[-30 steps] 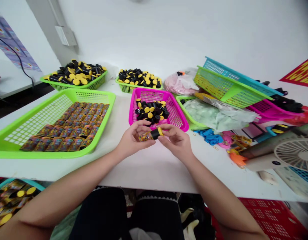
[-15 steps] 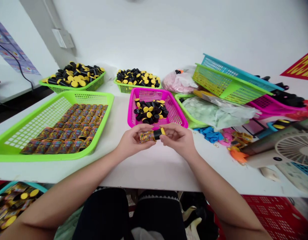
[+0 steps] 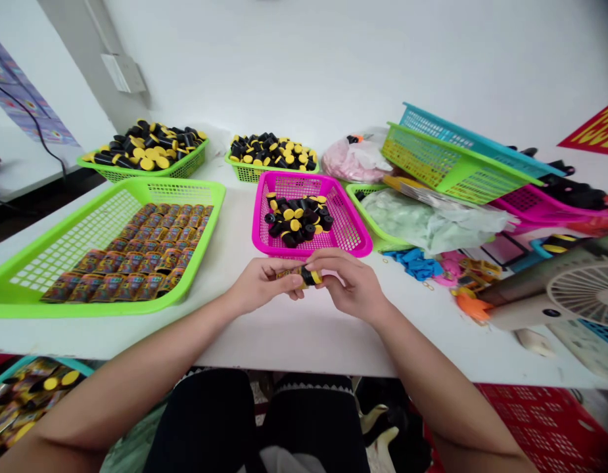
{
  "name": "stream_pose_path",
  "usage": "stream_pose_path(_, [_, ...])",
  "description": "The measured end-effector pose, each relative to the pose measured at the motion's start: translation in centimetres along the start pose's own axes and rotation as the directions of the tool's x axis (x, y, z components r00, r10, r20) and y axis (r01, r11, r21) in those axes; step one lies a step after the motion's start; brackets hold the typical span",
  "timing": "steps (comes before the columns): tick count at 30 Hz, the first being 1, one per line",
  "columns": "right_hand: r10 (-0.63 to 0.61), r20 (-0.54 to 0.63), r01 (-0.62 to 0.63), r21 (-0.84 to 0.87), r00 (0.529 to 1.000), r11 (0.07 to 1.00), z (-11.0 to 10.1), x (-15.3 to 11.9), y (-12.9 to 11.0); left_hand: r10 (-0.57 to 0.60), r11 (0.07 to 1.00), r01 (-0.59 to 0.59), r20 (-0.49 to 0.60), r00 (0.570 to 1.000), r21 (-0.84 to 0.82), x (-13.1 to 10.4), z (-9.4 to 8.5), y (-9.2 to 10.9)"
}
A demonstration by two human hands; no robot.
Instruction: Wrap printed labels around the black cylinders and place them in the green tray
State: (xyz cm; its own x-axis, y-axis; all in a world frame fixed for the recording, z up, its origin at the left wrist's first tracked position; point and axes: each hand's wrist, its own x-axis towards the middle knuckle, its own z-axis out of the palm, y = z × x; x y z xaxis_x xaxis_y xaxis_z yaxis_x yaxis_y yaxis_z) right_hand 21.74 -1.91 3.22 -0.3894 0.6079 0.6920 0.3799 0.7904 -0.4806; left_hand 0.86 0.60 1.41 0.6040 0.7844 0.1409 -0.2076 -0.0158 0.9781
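Between my two hands, just above the white table (image 3: 294,335), lies a small black cylinder (image 3: 309,276) with a yellow end and a colourful printed wrapper. My left hand (image 3: 261,286) is closed around the wrapped end, thumb on top, covering most of the print. On the yellow end, my right hand (image 3: 350,282) grips with bent fingers and thumb. Right behind them stands a magenta basket (image 3: 350,230) with loose black-and-yellow cylinders (image 3: 296,220). To the left, a large green basket (image 3: 62,223) holds rows of printed wrapped pieces (image 3: 131,263).
Two green baskets of black-and-yellow cylinders (image 3: 150,151) stand along the wall. At right are stacked baskets (image 3: 446,157), plastic bags (image 3: 412,217), blue pieces (image 3: 415,264) and a fan (image 3: 589,292). Below the table's front edge are a tub of wrapped pieces (image 3: 27,401) and a red crate (image 3: 535,420).
My left thumb has come over the wrapped part, so less print shows. My right index finger has moved over the top of the cylinder, near its black part.
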Motion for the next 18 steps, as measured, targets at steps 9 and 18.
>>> stream_pose_path(9, [-0.054,-0.053,0.044,-0.170,0.997,0.984,1.8,0.2,0.4,-0.008,0.973,-0.043,-0.221,0.975,-0.225,0.6,0.4,-0.4])
stream_pose_path(18, [-0.201,-0.003,0.191,-0.291,0.980,0.937,4.5,-0.8,-1.5,-0.058,0.986,0.048,-0.061,0.996,-0.159,0.0,2.1,-0.8])
